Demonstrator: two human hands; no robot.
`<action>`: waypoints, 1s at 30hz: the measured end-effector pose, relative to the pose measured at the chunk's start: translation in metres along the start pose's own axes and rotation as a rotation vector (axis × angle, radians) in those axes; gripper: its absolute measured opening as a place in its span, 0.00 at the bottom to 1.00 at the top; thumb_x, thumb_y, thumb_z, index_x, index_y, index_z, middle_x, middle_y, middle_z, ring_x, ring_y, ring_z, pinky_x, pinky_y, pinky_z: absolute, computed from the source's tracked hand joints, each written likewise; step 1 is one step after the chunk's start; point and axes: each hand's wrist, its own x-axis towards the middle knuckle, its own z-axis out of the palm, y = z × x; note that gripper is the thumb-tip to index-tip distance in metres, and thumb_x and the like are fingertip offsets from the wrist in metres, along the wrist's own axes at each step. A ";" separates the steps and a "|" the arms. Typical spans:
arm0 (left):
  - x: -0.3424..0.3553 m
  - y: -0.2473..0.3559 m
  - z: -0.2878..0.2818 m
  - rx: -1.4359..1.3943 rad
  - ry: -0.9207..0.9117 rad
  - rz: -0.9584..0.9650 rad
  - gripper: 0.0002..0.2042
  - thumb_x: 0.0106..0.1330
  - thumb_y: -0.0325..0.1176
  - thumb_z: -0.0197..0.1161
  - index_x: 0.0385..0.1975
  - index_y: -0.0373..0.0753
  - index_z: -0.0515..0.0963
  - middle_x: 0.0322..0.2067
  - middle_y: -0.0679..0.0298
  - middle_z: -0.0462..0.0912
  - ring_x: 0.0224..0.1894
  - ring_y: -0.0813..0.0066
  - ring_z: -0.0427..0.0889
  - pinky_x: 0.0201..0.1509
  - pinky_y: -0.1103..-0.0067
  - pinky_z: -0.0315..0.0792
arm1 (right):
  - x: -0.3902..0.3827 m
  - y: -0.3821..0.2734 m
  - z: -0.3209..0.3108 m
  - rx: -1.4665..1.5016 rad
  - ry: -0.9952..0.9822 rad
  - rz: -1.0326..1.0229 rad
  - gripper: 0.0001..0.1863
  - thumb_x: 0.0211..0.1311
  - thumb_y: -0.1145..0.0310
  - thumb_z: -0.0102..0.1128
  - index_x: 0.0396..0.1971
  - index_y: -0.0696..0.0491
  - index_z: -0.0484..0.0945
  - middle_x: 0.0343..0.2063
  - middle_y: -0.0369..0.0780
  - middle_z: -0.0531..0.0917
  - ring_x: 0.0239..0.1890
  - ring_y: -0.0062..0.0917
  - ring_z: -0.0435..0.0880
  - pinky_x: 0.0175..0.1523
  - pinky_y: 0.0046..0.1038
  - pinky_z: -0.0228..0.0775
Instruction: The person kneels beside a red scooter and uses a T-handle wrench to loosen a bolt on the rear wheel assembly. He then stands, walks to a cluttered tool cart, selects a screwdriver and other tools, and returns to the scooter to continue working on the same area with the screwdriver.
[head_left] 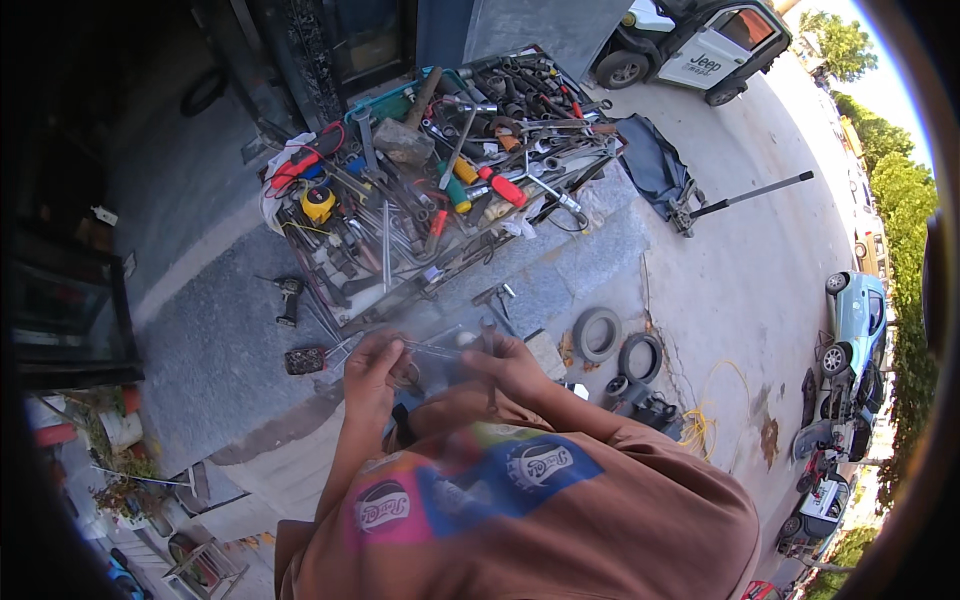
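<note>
Where the two hands meet over the lap, a clear film (437, 350) spans the gap, thin, see-through, plastic-looking; can't tell whether it's a bag or a sheet. Its visible crease runs roughly left to right, dipping a little toward the right, so the long axis, as far as it shows, goes from hand to hand and not away from the body. Left hand (370, 368) pinches one end, thumb and fingers closed together at the upper left corner; film lies to its right. Right hand (512, 370) grasps the other end with bent fingers; film lies to its left. Neither hand is clearly nearer, both touch it. That sideways span looks like the key relation: a pull apart would run along the crease, judging by the grip.

Second item: dark, spanner-like piece (492, 402) at the right hand, long axis near upright, so crosswise to the film. It touches or passes behind the fingers; whether it's gripped, can't tell. Right hand is the nearer one to it.

Beyond the film, ahead of both hands: heap of tools (470, 150), well apart from the fingers. Small hammer (497, 300) lies nearer, just past the right hand. Drill (288, 300) sits off to the left, nearer the left hand, untouched
</note>
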 end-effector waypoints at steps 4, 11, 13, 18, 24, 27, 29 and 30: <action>0.004 -0.011 0.032 0.056 0.089 0.004 0.08 0.63 0.24 0.63 0.41 0.35 0.78 0.36 0.61 0.83 0.36 0.76 0.83 0.40 0.83 0.77 | 0.009 -0.010 -0.035 0.183 0.013 0.036 0.08 0.66 0.66 0.60 0.32 0.56 0.79 0.25 0.33 0.79 0.26 0.15 0.73 0.33 0.20 0.65; 0.012 -0.031 0.071 0.220 0.106 -0.071 0.08 0.62 0.24 0.64 0.40 0.34 0.76 0.31 0.63 0.82 0.32 0.76 0.82 0.38 0.83 0.76 | 0.026 -0.037 -0.079 0.422 0.043 0.020 0.11 0.66 0.61 0.60 0.31 0.54 0.77 0.21 0.31 0.75 0.18 0.11 0.64 0.22 0.17 0.52; 0.019 -0.032 0.081 0.342 0.023 -0.032 0.07 0.63 0.24 0.63 0.40 0.34 0.76 0.32 0.63 0.82 0.32 0.76 0.81 0.37 0.82 0.76 | 0.031 -0.044 -0.094 0.348 0.038 0.046 0.11 0.66 0.62 0.60 0.32 0.54 0.78 0.22 0.31 0.76 0.21 0.12 0.67 0.25 0.17 0.56; 0.035 -0.040 0.123 0.768 -0.125 0.042 0.09 0.61 0.26 0.65 0.40 0.36 0.75 0.31 0.66 0.80 0.33 0.78 0.79 0.40 0.82 0.74 | 0.046 -0.062 -0.125 0.240 -0.077 0.033 0.09 0.66 0.64 0.60 0.35 0.54 0.79 0.24 0.30 0.77 0.25 0.12 0.73 0.30 0.16 0.62; 0.053 -0.059 0.201 1.236 -0.224 0.083 0.17 0.55 0.39 0.69 0.37 0.33 0.74 0.28 0.59 0.80 0.29 0.78 0.75 0.37 0.77 0.71 | 0.041 -0.098 -0.133 0.120 -0.013 0.028 0.15 0.68 0.58 0.57 0.33 0.56 0.79 0.17 0.28 0.71 0.19 0.11 0.65 0.25 0.18 0.57; 0.060 -0.066 0.208 1.196 -0.135 0.015 0.15 0.57 0.37 0.69 0.36 0.33 0.76 0.28 0.60 0.81 0.30 0.79 0.75 0.37 0.77 0.71 | 0.050 -0.094 -0.138 0.335 -0.011 0.023 0.19 0.72 0.56 0.49 0.37 0.57 0.80 0.18 0.30 0.72 0.20 0.12 0.65 0.26 0.19 0.58; 0.063 -0.067 0.203 1.133 -0.128 0.004 0.13 0.60 0.36 0.67 0.37 0.33 0.76 0.28 0.62 0.81 0.30 0.80 0.75 0.38 0.78 0.70 | 0.059 -0.087 -0.141 0.264 0.047 -0.102 0.21 0.73 0.55 0.46 0.39 0.57 0.80 0.20 0.31 0.72 0.19 0.12 0.64 0.27 0.19 0.58; 0.064 -0.065 0.200 1.102 -0.126 -0.003 0.12 0.62 0.36 0.66 0.37 0.33 0.77 0.28 0.63 0.81 0.30 0.81 0.75 0.38 0.79 0.70 | 0.063 -0.086 -0.142 0.228 0.078 -0.164 0.21 0.73 0.54 0.45 0.40 0.57 0.80 0.21 0.31 0.73 0.19 0.13 0.64 0.28 0.19 0.58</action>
